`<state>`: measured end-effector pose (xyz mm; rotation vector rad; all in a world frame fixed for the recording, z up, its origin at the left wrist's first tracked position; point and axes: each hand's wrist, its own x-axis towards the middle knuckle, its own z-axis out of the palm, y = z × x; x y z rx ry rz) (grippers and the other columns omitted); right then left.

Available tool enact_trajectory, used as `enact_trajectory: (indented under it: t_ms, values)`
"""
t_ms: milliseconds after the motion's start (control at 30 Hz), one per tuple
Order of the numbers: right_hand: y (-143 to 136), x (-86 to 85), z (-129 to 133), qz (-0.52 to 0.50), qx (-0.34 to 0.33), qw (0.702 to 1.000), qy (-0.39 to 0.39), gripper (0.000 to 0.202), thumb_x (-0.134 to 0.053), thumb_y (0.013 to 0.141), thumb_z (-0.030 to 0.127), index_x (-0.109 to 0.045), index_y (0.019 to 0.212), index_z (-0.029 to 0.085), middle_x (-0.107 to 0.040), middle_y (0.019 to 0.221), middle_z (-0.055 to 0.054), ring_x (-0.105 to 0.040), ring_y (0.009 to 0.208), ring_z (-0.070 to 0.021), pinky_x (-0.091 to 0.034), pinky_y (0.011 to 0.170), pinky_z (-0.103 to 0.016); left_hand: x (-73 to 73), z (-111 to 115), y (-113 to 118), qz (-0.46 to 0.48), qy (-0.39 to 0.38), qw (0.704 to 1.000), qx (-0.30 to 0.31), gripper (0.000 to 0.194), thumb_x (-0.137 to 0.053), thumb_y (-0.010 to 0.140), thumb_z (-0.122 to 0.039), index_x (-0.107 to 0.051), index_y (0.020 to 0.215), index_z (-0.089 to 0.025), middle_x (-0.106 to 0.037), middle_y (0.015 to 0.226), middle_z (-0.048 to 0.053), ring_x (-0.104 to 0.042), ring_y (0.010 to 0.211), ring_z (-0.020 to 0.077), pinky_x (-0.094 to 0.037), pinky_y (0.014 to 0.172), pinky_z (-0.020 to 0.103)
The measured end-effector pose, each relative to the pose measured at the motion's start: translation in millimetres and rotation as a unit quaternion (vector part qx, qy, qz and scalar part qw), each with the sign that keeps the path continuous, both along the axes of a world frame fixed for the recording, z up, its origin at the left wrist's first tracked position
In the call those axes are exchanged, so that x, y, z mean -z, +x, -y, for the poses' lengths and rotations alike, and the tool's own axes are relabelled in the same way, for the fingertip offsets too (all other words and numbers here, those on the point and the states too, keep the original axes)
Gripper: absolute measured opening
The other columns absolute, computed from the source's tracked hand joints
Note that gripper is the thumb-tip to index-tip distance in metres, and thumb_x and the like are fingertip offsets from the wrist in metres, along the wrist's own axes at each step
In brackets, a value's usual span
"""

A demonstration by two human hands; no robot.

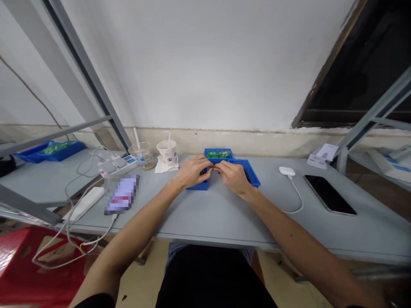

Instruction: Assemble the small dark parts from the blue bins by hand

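My left hand (pixel 195 171) and my right hand (pixel 233 176) meet fingertip to fingertip over the middle of the desk. Both are closed in a pinch, and whatever sits between the fingertips is too small to make out. Beneath my left hand is a blue tray (pixel 199 186) with small dark pieces in it, mostly covered by the hand. A second blue tray (pixel 253 174), also with dark contents, stands partly behind my right hand. Behind both hands, a third blue tray (pixel 205 153) holds green pieces (pixel 218 154).
On the left are a paper cup (pixel 167 154), a plastic cup (pixel 143 156), a power strip (pixel 120 164), cables and a pixelated purple object (pixel 123 194). To the right lie a white case (pixel 287 171) on a cable and a dark phone (pixel 329 194). A red stool (pixel 19 265) stands below left.
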<state>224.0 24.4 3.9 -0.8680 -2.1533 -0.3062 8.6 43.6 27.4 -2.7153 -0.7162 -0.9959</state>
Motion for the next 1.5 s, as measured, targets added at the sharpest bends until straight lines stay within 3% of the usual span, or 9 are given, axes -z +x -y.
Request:
enact_trajectory:
  t_ms: [267,533,1033,1367,1500]
  values:
    - [-1.9,-7.6,5.9,0.022,0.006,0.997,-0.079,0.031,-0.037,0.110,0.026,-0.065,0.100,0.018,-0.072,0.095,-0.008,-0.066,0.085,-0.0190,-0.046,0.076,-0.029,-2.8,2.4,0.5,0.002,-0.009,1.000,0.004,0.024,-0.047,0.103,-0.028,-0.069,0.101,-0.021,-0.074,0.094,0.007,-0.065,0.096,0.0222,-0.051,0.088,0.038]
    - [-1.8,-10.6,7.8,0.006,0.034,0.996,-0.078,0.025,-0.044,0.109,0.031,-0.064,0.119,0.018,-0.075,0.111,-0.010,-0.071,0.095,-0.0216,-0.048,0.080,-0.029,-0.3,-2.0,-3.6,-0.009,-0.025,0.998,-0.058,0.021,-0.051,0.101,-0.029,-0.068,0.095,-0.019,-0.071,0.091,0.007,-0.064,0.092,0.0227,-0.048,0.083,0.036]
    - [-3.5,-6.0,7.0,0.047,0.033,0.997,-0.055,0.031,-0.039,0.111,0.030,-0.068,0.108,0.018,-0.072,0.099,-0.009,-0.067,0.088,-0.0187,-0.045,0.074,-0.028,0.2,1.0,-3.5,-0.016,-0.062,0.998,-0.016,0.023,-0.047,0.103,-0.028,-0.068,0.101,-0.020,-0.071,0.096,0.007,-0.065,0.098,0.0234,-0.050,0.090,0.037]
    - [-5.5,-4.8,7.1,-0.039,-0.027,0.990,-0.130,0.027,-0.043,0.108,0.027,-0.069,0.105,0.018,-0.075,0.100,-0.007,-0.070,0.091,-0.0193,-0.049,0.084,-0.029,0.3,-0.9,-1.4,-0.009,-0.036,0.999,0.005,0.025,-0.047,0.104,-0.029,-0.070,0.101,-0.020,-0.074,0.096,0.007,-0.064,0.097,0.0224,-0.051,0.090,0.038]
    - [5.2,-20.2,-7.7,-0.026,0.037,0.985,-0.169,0.025,-0.050,0.106,0.029,-0.073,0.114,0.022,-0.078,0.111,-0.007,-0.072,0.099,-0.0212,-0.050,0.088,-0.030,-10.3,-4.9,-11.6,-0.012,-0.025,0.999,-0.033,0.025,-0.048,0.103,-0.029,-0.071,0.099,-0.019,-0.072,0.094,0.008,-0.063,0.097,0.0236,-0.050,0.088,0.038]
